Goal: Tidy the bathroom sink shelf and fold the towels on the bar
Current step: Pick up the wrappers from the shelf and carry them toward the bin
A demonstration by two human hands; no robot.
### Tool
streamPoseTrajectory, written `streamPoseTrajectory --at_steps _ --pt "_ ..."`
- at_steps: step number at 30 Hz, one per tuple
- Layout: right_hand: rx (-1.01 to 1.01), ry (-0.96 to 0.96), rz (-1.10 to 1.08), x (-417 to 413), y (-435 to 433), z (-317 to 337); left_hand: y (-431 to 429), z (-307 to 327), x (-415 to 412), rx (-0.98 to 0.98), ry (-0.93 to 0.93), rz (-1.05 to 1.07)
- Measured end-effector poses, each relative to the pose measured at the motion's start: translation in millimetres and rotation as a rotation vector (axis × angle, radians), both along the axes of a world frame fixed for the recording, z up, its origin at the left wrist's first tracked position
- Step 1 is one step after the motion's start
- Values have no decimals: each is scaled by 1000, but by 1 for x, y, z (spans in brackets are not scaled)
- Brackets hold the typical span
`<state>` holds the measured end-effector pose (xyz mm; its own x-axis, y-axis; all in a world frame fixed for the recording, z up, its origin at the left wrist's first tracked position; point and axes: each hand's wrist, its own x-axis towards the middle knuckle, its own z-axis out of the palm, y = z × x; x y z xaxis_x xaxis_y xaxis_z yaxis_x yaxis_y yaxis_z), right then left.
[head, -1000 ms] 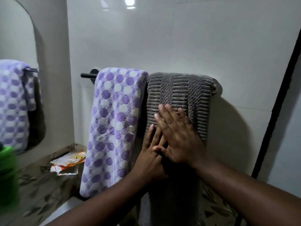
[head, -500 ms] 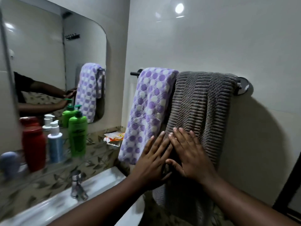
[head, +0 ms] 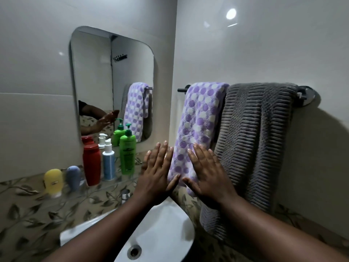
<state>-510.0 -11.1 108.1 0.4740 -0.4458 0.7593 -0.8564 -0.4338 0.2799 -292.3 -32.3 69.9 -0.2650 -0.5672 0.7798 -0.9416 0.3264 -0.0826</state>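
purple towel (head: 198, 118) behind flat right hand (head: 207, 175)

left hand (head: 156, 176) bare | right hand (head: 207, 176) bare | forearms (head: 105, 229) bare | dark sleeve (head: 82, 105) in mirror (head: 113, 72)

Home bathrm: white sink (head: 164, 224) w/ drain (head: 134, 251) & chrome tap (head: 125, 195), wall mirror (head: 94, 72) above it, glossy tiled walls. Towel bar (head: 182, 90) on the side wall w/ purple-dotted towel (head: 200, 120) & grey towel (head: 251, 138) hung side by side. Leaf-pattern shelf (head: 22, 183) under the mirror holds toiletries, e.g. green pump bottle (head: 127, 154), red bottle (head: 92, 163).
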Motion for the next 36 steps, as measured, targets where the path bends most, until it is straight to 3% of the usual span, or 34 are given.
streamPoseTrajectory --at_steps 5,12,19,25,30,36 --pt "107 -78 54 50 -10 7 -6 1 30 128 110 55" --pt "420 -154 62 112 -56 7 -44 1 58 290 269 25" --pt "725 -555 132 139 -103 -8 -84 -16 58 475 630 -154" --pt "841 -825 102 135 -150 -25 -127 -25 46 666 1148 -253" --pt "900 -1043 41 123 -196 -49 -164 -36 42 710 1507 -234" --pt "1038 -1242 -140 117 -255 -76 -205 -50 42 722 1465 -47"
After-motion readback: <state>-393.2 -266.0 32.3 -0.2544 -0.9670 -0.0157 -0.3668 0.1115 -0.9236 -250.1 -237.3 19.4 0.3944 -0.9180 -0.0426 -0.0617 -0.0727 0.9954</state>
